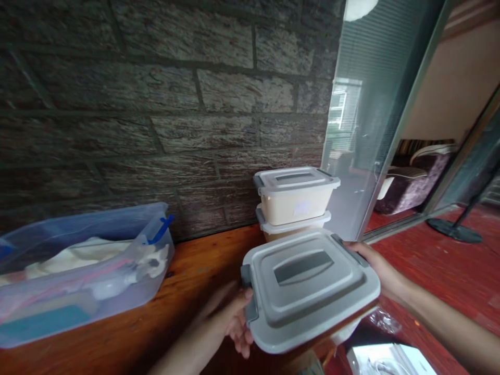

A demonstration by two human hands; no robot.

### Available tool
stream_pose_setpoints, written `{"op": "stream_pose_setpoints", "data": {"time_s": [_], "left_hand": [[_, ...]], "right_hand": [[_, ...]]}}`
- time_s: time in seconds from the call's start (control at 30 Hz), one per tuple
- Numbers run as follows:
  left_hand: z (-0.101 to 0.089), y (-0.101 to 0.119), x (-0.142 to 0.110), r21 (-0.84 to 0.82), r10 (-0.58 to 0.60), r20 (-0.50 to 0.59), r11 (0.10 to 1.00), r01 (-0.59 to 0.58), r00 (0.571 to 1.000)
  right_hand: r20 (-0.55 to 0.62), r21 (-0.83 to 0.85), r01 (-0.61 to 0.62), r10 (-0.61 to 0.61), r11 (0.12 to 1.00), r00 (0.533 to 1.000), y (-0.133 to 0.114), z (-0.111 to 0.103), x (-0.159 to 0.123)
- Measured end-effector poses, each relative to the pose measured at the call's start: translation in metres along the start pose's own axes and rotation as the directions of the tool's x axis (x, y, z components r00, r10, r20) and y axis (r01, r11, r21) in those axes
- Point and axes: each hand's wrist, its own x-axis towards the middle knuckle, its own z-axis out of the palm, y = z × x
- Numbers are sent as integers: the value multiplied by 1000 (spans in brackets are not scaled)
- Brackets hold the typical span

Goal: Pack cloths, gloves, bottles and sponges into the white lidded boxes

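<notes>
I hold a storage box with a grey lid (308, 289) between both hands above the edge of a wooden table (195, 271). My left hand (234, 320) grips its left side by the grey latch, thumb on the lid's rim. My right hand (377, 265) grips the far right side, fingers partly hidden behind the box. Just behind it, two cream boxes with grey lids (295, 200) stand stacked against the stone wall.
A clear plastic tub (84, 276) with cloth and a blue clip sits at the table's left. A dark stone wall (156, 104) backs the table. A glass sliding door (371, 120) stands to the right, above red floor. A white packet (386, 359) lies below.
</notes>
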Motion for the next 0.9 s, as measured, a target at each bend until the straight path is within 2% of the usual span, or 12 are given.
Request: {"op": "stream_pose_setpoints", "data": {"time_s": [0.17, 0.33, 0.53, 0.9], "left_hand": [[23, 1, 31, -11, 14, 81, 1000, -13, 997], [30, -5, 45, -5, 31, 78, 1000, -31, 996], [33, -5, 45, -24, 23, 86, 999, -21, 996], [38, -3, 42, -43, 64, 110, 997, -60, 992]], "right_hand": [[-12, 67, -72, 73, 995, 997, -5, -30, 15], [6, 86, -84, 83, 993, 997, 3, -44, 26], [-5, 125, -132, 133, 983, 991, 7, -46, 21], [-148, 147, -186, 208, 971, 967, 4, -45, 22]]}}
